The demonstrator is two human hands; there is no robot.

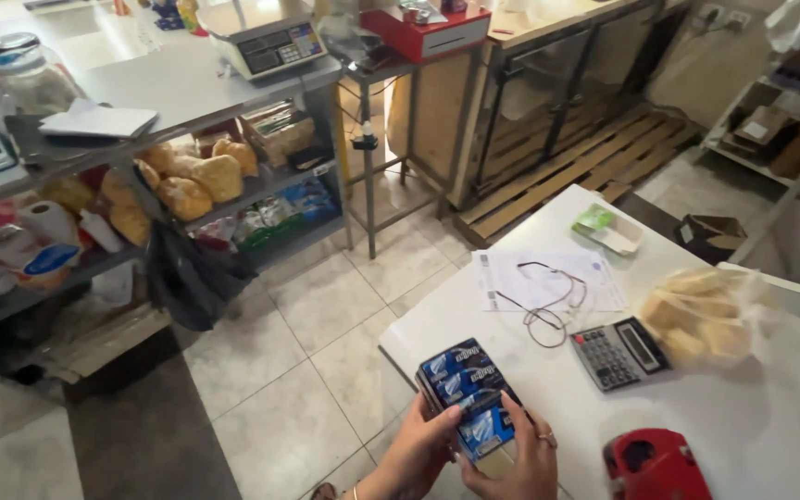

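My left hand [416, 451] and my right hand [522, 460] together grip a stack of several dark blue flat packets [468, 394], held just above the near left corner of a white table [761, 426]. The left hand's fingers wrap the stack's left side. My right hand's thumb and fingers press on its lower right, where a lighter blue packet shows. A ring sits on a finger of the right hand.
On the table lie a grey calculator [618, 352], a paper sheet [548, 280] with a thin cord [548, 310], a clear bag of pale goods [706, 315], a small tray [609, 229] and a red device [656, 466]. Metal shelves [141, 176] with bagged goods stand left, with a scale [268, 39] on top.
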